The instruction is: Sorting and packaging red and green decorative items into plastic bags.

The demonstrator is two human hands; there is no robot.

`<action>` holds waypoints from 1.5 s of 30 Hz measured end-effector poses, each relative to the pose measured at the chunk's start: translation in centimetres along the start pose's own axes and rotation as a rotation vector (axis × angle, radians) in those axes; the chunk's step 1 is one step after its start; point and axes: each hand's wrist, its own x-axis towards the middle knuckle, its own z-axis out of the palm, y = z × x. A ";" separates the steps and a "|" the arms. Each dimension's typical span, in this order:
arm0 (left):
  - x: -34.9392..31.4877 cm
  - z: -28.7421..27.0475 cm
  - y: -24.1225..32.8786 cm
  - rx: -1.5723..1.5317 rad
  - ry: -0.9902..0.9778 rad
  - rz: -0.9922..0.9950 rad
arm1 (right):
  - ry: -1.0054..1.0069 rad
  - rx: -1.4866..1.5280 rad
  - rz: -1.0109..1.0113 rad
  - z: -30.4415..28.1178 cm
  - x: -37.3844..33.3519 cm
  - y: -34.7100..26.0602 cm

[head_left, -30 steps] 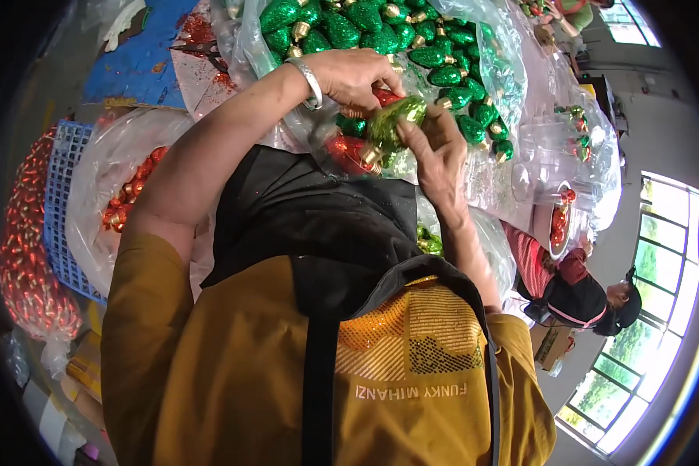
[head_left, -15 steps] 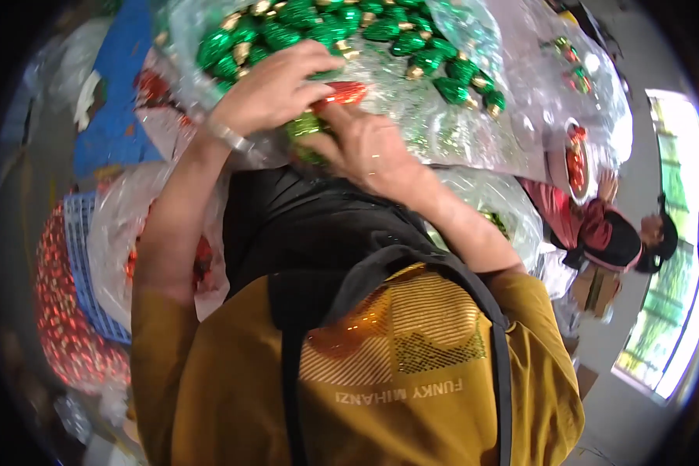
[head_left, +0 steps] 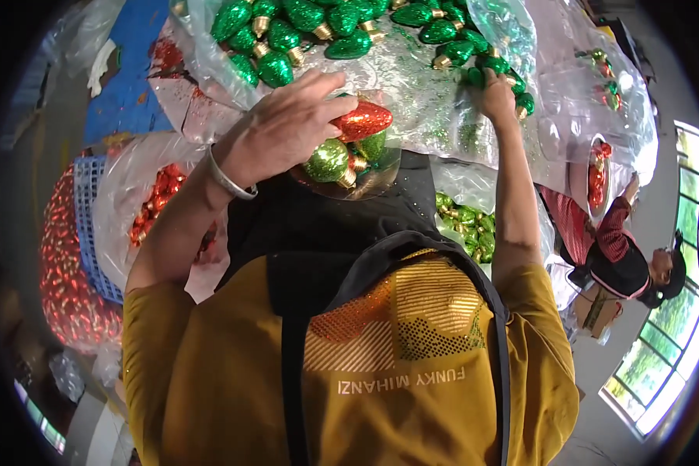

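My left hand (head_left: 283,128) is curled round a cluster of bulb-shaped glitter ornaments at the table's near edge. In the cluster are a red ornament (head_left: 365,121), a light green ornament (head_left: 326,161) and a darker green one partly hidden behind. A clear plastic bag or cup (head_left: 369,185) seems to surround them. Out to the right, my right hand (head_left: 499,99) pinches a green ornament (head_left: 480,76) at the edge of a pile. Many shiny green ornaments (head_left: 349,45) with gold caps lie across the far side of the plastic-covered table (head_left: 412,101).
A plastic bag of red ornaments (head_left: 163,194) stands at my left, beside a blue basket (head_left: 93,225) and a big sack of red ornaments (head_left: 66,272). Light green ornaments (head_left: 466,225) fill a bag at my right. Another person (head_left: 613,248) works near a white bowl (head_left: 598,186).
My right hand has left the cluster and reached right to the green pile. My left hand stays with the cluster, whose red and light green ornaments now show more fully.
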 end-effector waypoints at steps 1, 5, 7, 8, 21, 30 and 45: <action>-0.2 0.1 0.0 -0.018 -0.013 -0.031 | -0.010 0.379 0.044 -2.9 0.0 -2.7; -0.4 0.4 -1.0 -0.125 -0.035 -0.065 | -0.113 1.473 -0.331 -18.6 -6.1 -12.2; 0.2 0.1 -2.2 -0.226 -0.021 -0.010 | -0.163 1.406 -0.672 -19.6 -8.7 -15.4; 0.6 0.2 -2.6 -0.227 -0.018 -0.002 | -0.206 1.198 -0.699 -19.7 -9.3 -16.3; -0.2 -0.7 0.1 0.117 0.195 0.225 | -0.059 0.977 -0.687 -18.1 -5.9 -16.8; 0.5 0.2 -2.3 0.296 0.130 0.300 | -0.130 0.427 -1.063 -20.1 -2.9 -15.9; 1.9 -0.8 -2.6 0.073 0.047 0.114 | -0.131 0.429 -1.097 -20.1 -2.7 -16.3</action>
